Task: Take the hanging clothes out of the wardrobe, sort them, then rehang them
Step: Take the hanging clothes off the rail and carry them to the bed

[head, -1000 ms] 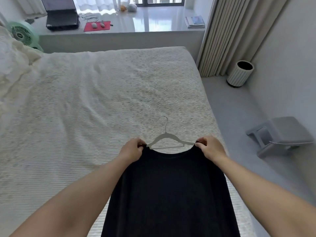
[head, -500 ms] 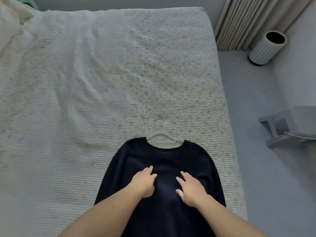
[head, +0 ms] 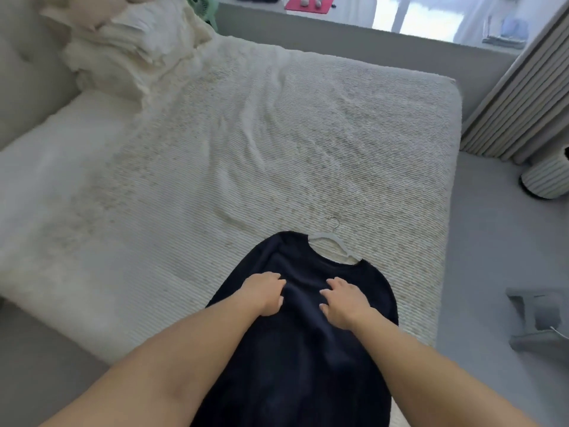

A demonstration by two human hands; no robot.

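Since the earlier frame my view has swung left, and both hands have drawn their fingers in on the chest of the black top (head: 303,349): the left hand (head: 265,293) and right hand (head: 344,300) now appear to bunch the cloth, though I cannot confirm either grip is closed on it. The top lies on its white hanger (head: 334,244) at the bed's (head: 184,186) near right corner, its hem over the near edge. Risk noted: gathering or tugging could slide top and hanger off that edge, or pull a shoulder off the hanger; a ribbed bin (head: 546,177) and curtain (head: 523,97) stand beyond the right edge.
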